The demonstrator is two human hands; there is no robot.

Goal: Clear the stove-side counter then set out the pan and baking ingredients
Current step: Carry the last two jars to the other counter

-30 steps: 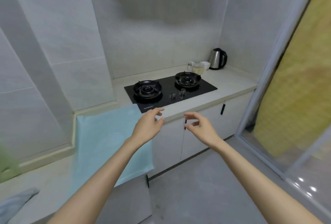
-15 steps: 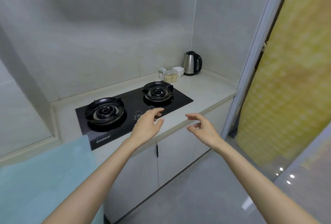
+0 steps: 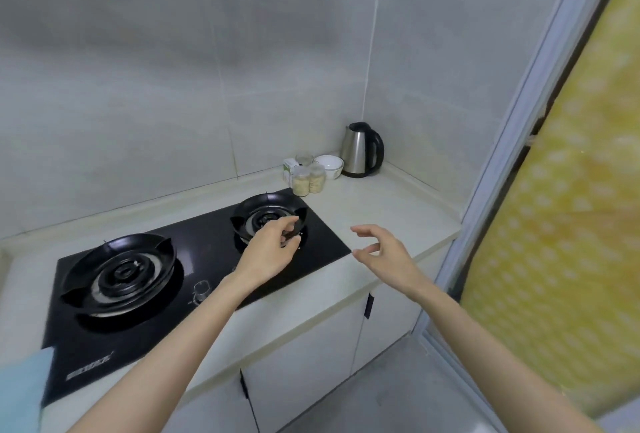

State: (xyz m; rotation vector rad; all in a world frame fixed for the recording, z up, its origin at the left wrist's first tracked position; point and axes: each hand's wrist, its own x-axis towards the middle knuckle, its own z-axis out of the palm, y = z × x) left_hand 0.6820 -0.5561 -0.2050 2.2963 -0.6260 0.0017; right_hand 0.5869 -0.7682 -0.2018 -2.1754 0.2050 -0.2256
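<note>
Both hands hung empty, fingers loosely curled: the left hand (image 3: pixel 270 254) over the hob's (image 3: pixel 207 252) right burner (image 3: pixel 268 216) at mid-frame, the right hand (image 3: pixel 386 254) above the counter (image 3: pixel 391 204) just right of it. Higher up, toward the corner, stood jars (image 3: pixel 301 185), a bowl (image 3: pixel 329 166), a kettle (image 3: pixel 358 152) and what looked like a small carton (image 3: pixel 287 169).

Under the left grip (image 3: pixel 270 252) the stove top (image 3: pixel 207 249) is glossy black glass, the counter (image 3: pixel 391 204) below the right grip (image 3: pixel 388 256) smooth matt stone, the kettle (image 3: pixel 356 152) beyond them brushed metal.
</note>
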